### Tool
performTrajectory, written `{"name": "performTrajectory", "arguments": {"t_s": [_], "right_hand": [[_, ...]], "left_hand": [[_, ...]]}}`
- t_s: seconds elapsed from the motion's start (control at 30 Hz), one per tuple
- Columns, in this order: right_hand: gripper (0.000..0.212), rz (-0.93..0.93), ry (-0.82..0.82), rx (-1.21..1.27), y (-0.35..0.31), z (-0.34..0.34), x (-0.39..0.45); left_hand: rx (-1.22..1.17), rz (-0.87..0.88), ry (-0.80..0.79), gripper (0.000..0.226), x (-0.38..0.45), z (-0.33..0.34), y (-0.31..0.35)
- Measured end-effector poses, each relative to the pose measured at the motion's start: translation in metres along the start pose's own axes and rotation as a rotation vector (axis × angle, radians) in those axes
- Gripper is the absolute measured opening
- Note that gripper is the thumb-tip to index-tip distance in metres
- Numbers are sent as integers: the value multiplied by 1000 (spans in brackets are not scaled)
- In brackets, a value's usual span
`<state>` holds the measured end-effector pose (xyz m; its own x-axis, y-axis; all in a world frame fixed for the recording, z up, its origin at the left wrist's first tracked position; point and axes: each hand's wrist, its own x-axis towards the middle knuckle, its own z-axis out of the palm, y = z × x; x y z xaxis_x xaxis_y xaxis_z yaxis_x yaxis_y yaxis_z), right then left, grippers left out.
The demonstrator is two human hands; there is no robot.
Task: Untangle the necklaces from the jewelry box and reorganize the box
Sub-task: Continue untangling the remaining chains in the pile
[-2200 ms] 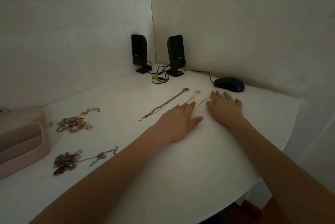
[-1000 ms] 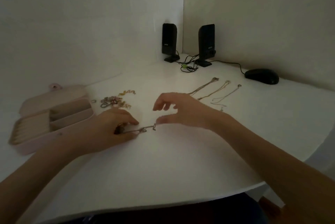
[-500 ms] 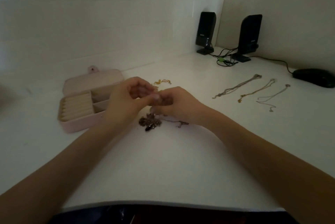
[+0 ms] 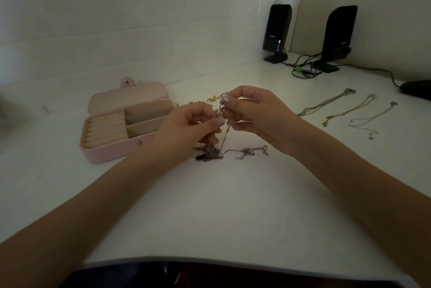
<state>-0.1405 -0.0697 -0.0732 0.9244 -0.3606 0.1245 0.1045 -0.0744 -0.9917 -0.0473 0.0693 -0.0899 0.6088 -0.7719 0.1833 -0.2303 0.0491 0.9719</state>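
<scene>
- Fingertips of the left hand and the right hand are pinched on strands of one tangled chain cluster, which is lifted partly off the counter; both hands are closed on chain, not free.
- Breakage is the main risk judged from here: a hard pull apart could cinch the knot tighter or snap a fine link, since the strands between the fingers look very thin.
- Slippage is a second risk: a strand dropped from either pinch would fall back into the dark lump below and could re-snarl.
- A loose tail of the same cluster is trailed on the counter to the right of the lump and could be snagged by the right wrist.
- A second small heap of gold-toned pieces is seen just behind the hands; a swinging chain could be caught in it.
- The cluster is seen as dull silver-grey links with a dark bead or stone at its lower edge; finer detail cannot be told in the dim light.
- The pink jewelry box lies open to the left, with its visible compartments showing no jewelry.
- Three straightened necklaces are laid out well apart to the right.
</scene>
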Motion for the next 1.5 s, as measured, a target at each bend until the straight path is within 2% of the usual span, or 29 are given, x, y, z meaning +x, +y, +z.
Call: {"name": "performTrajectory", "arguments": {"t_s": [0.07,0.23,0.33,0.47,0.57,0.7,0.83,1.07,1.17,1.3,1.4,1.5], "right_hand": [[7,47,7,53,-2,-1,0],[12,153,-28,48,-4,-1,0],[12,146,-11,-6,-3,-2,0],[17,77,12,-261,-4,-4,-3],[23,44,-5,-377,-3,-1,-3],[29,12,-23,-377,-3,-1,-4],[28,-26,-67,-335,-5,-3,-5],[28,79,-158,-473,-2,-4,-7],[27,71,-168,-573,0,-1,-8],[18,-29,-19,-668,3,1,-6],[21,-114,6,-507,1,5,-6],[20,-98,-37,-412,2,12,-9]], "left_hand": [[-17,3,37,10,0,-1,3],[-33,12,104,18,0,-2,7],[-55,-25,134,23,0,-3,10],[-114,-104,112,27,2,-8,14],[-135,-95,119,26,1,-7,15],[-68,-50,230,26,-1,-6,14],[-53,-4,268,26,0,-6,11],[-110,44,326,26,-1,-6,13],[-164,42,294,25,0,-7,12],[-107,56,199,23,0,-5,8],[-34,73,127,21,-2,0,6],[11,90,112,16,-2,3,4]]}}
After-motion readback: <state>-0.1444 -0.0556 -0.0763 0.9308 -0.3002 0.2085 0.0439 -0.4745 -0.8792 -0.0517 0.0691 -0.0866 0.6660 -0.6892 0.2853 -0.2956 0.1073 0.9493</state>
